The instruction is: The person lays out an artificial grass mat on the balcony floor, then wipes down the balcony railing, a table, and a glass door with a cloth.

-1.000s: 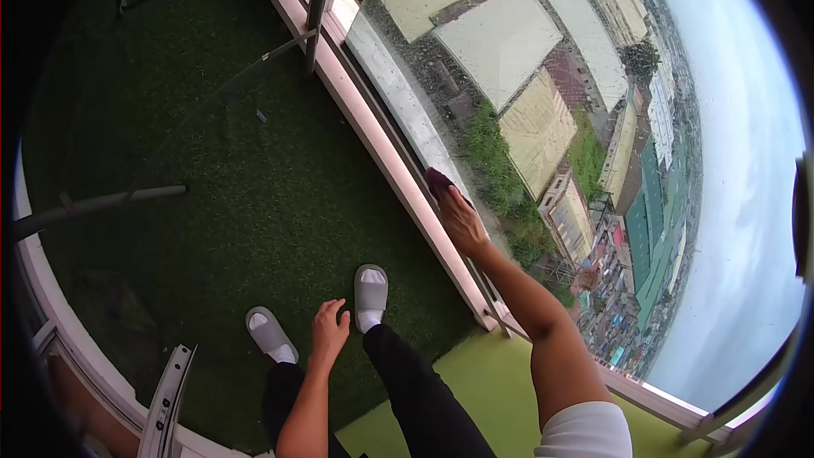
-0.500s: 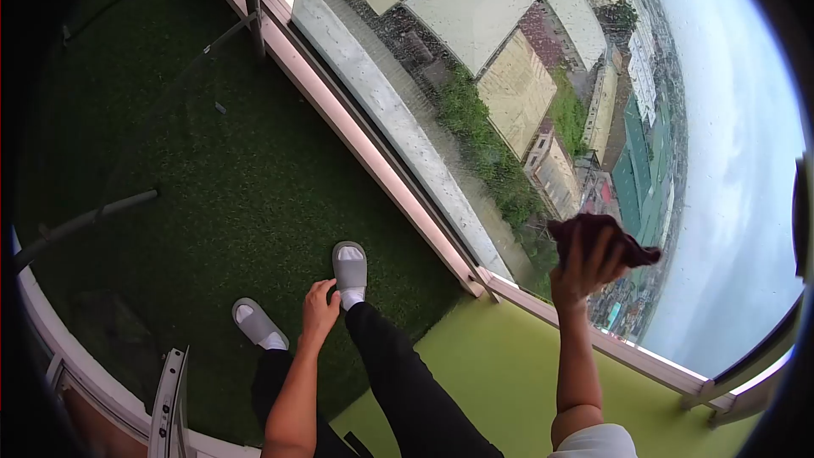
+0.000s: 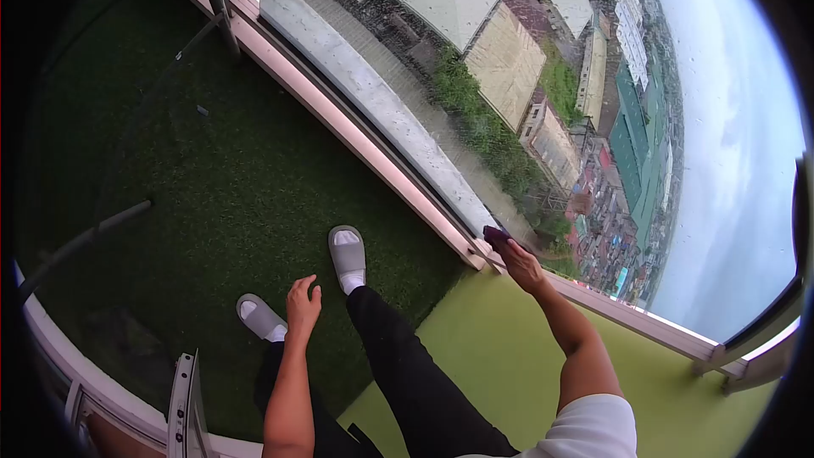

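Observation:
My right hand (image 3: pixel 523 266) holds a dark maroon cloth (image 3: pixel 497 237) against the lower corner of the window glass (image 3: pixel 475 140), close to the pinkish frame (image 3: pixel 365 148). Part of the cloth is hidden by the fingers. Water drops dot the glass. Above the green turf, my left hand (image 3: pixel 303 305) hangs free near my feet, its thumb apart from the fingers and nothing in it.
Grey slippers (image 3: pixel 347 256) are on my feet on dark green turf (image 3: pixel 246 178). A light green wall (image 3: pixel 475 339) lies below the window. Metal tubes (image 3: pixel 102 227) stand at left, and a metal rail (image 3: pixel 180 407) at lower left. Buildings show far below outside.
My right hand swept with the cloth from the lower frame out over the glass to the right, then back left to the frame corner. My left hand shifted slightly left. The view moved too.

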The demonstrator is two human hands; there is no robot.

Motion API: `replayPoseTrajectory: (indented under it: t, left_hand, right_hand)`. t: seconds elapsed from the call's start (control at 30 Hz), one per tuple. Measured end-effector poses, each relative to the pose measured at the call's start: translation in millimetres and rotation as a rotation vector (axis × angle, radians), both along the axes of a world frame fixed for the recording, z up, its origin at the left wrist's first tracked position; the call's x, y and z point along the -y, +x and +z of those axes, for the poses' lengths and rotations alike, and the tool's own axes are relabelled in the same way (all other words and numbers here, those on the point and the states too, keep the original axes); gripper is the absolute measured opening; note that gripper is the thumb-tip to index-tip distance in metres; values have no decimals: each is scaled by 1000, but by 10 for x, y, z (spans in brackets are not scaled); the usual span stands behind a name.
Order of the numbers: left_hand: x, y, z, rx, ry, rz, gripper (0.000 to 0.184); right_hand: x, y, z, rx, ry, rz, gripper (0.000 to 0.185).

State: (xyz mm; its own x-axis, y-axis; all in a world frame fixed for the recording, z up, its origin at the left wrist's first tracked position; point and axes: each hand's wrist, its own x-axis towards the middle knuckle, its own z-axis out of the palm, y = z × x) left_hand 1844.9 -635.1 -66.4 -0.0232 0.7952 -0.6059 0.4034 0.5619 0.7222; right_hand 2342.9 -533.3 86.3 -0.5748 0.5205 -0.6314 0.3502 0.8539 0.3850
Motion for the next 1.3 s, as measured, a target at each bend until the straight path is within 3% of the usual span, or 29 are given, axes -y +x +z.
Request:
replayPoseTrajectory:
  t: [0.1,0.17,0.23,0.3,0.4,0.43,0.47,0.5,0.53,0.63,0.7,0.73,0.83,0.9,1.0,1.13,1.2,1.3]
  left_hand:
    - [177,-77,-33,-51,-37,-69,29]
    - [255,-78,-72,-56,-87,-63,29]
    - [265,-61,-92,-55,-80,-77,30]
    - [220,-38,-131,-61,-69,-81,30]
    - [104,36,-121,-34,-28,-57,30]
    - [43,44,-81,-22,-18,-52,30]
    - [2,56,-80,-11,-7,-49,29]
    - [17,55,-106,-16,-11,-47,29]
    - [18,68,-144,-42,81,-40,29]
    - [35,37,-100,-79,174,-49,29]
    - [52,0,-83,-92,185,-61,29]
    - [99,-27,-104,-118,171,-41,28]
    - [199,-104,-22,-162,179,-1,27]
    - [295,-98,86,-111,40,51,25]
    - [580,-93,193,-77,101,46,24]
    - [579,-266,897,-102,125,49,22]
    - [540,-370,1234,-118,163,81,21]
    - [433,-557,1725,-164,199,100,21]
  right_hand:
    - [294,193,1200,-69,156,-239,46]
    - [397,-14,2086,60,503,-396,42]
    - [375,-49,2753,46,949,-378,58]
    - [8,-525,3033,-271,1224,-313,58]
    - [-145,-334,2283,-318,1141,-159,51]
    - [-76,-217,1817,-153,1056,-144,42]
    - [-129,-271,1388,-140,811,-138,47]
    - [-146,-370,975,-110,471,-362,42]
    - [-304,-490,521,-373,317,-348,40]
    - [-326,-422,-885,-370,115,-177,41]
    - [-362,-355,-1588,-580,-309,-778,47]
    - [-412,-485,-1603,-17,-32,-102,51]
    - [-612,-779,-1075,-117,44,-12,53]
    - [-772,-1062,-371,-162,159,-15,51]
    - [-1026,-1473,1109,-259,414,-39,44]
    - [-1438,-2198,3026,-531,751,-138,36]
    - [-1726,-2524,3530,-638,865,-88,36]
    - [-2244,-3049,3859,-705,915,70,35]
